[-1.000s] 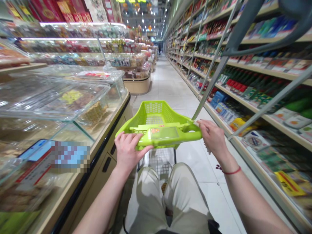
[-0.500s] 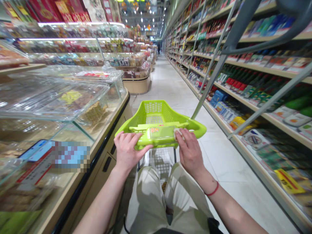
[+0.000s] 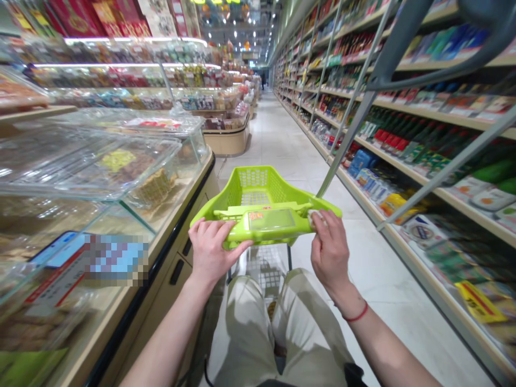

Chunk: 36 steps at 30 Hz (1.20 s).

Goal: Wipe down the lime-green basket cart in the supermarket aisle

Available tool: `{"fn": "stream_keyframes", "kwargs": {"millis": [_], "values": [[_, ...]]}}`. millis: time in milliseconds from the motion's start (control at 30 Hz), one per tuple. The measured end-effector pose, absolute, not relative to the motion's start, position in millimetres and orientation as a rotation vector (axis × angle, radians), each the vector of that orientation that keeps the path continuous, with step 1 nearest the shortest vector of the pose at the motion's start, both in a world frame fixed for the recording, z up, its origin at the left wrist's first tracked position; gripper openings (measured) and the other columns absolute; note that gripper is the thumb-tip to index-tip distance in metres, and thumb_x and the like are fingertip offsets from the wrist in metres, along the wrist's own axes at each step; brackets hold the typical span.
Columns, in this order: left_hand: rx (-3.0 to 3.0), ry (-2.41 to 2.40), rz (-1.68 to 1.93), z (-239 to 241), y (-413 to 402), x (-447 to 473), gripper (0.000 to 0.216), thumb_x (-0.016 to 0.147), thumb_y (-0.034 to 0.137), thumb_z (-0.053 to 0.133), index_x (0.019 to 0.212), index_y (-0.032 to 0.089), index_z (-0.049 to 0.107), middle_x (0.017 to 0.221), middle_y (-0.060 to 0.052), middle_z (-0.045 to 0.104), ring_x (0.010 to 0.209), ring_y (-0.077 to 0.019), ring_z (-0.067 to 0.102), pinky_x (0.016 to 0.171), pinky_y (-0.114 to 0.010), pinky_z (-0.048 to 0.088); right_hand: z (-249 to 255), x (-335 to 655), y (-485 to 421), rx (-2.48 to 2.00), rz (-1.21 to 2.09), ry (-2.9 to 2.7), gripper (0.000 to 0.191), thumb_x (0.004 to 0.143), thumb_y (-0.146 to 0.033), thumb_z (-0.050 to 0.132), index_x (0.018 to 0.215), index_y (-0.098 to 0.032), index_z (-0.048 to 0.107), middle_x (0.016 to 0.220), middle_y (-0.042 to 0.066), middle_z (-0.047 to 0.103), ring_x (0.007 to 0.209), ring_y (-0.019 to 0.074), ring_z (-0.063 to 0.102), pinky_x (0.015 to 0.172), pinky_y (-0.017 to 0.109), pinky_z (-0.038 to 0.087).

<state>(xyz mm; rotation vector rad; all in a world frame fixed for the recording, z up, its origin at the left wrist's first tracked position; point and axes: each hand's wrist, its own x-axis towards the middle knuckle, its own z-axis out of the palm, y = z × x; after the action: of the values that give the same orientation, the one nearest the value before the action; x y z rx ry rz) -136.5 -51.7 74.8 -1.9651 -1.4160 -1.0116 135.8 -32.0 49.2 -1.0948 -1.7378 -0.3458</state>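
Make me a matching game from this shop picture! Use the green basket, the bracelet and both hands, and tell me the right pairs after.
Things:
1. basket
2. bracelet
3. left hand
4. right hand

Colours and places:
A. on the handle, on the side nearer the glass case
B. bright green
C. has something whitish at its fingers
D. red

Right pairs:
1-B
2-D
3-A
4-C
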Motion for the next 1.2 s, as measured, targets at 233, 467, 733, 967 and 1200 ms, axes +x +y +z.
{"fn": "stream_keyframes", "kwargs": {"millis": [233,467,733,967,1200], "values": [[-1.974,-1.421,-1.021,74.7,-51.6,-137.4,0.044,0.075,0.056,0.073,0.103,0.022,0.067,0.090,-0.005,0.070,0.088,-0.0244,0.058,0.097,-0.046,0.035,50.7,110.2,-43.4,-1.012,-0.337,-1.912,0.067,0.090,-0.007,0.041,0.153,-0.026,0.031,0.146,0.013,0.050,0.140,0.0288,0.042,0.113,0.057,0.039],[-1.979,-1.411,-1.019,74.2,-51.6,-138.7,0.044,0.075,0.056,0.073,0.103,0.022,0.067,0.090,-0.005,0.071,0.088,-0.0242,0.058,0.097,-0.045,0.035,53.7,158.2,-23.7,-1.013,-0.354,-1.787,0.052,0.085,-0.007,0.046,0.133,-0.024,0.059,0.132,0.010,0.063,0.129,0.0269,0.054,0.110,0.055,0.043],[-1.971,-1.398,-1.029,74.4,-51.4,-137.8,0.046,0.075,0.056,0.074,0.103,0.020,0.067,0.090,-0.006,0.071,0.087,-0.0238,0.058,0.096,-0.045,0.036,84.1,199.9,30.7,-1.295,-0.096,-1.813,0.033,0.083,-0.019,0.045,0.089,-0.021,0.077,0.100,0.006,0.076,0.101,0.0221,0.071,0.096,0.040,0.055],[-1.966,-1.420,-1.020,72.5,-51.7,-137.2,0.045,0.075,0.055,0.073,0.105,0.022,0.068,0.090,-0.006,0.071,0.089,-0.0251,0.059,0.095,-0.046,0.036,75.3,192.3,19.6,-1.277,-0.160,-1.751,0.034,0.088,-0.019,0.044,0.106,-0.018,0.073,0.113,0.011,0.072,0.110,0.0248,0.066,0.102,0.047,0.051],[-1.959,-1.417,-1.023,74.4,-51.5,-136.5,0.042,0.076,0.055,0.072,0.102,0.022,0.068,0.089,-0.005,0.071,0.087,-0.0241,0.059,0.095,-0.045,0.036,60.2,139.9,-33.2,-1.103,-0.268,-1.778,0.051,0.092,-0.012,0.039,0.141,-0.024,0.050,0.137,0.013,0.056,0.134,0.0294,0.047,0.111,0.060,0.040]]}}
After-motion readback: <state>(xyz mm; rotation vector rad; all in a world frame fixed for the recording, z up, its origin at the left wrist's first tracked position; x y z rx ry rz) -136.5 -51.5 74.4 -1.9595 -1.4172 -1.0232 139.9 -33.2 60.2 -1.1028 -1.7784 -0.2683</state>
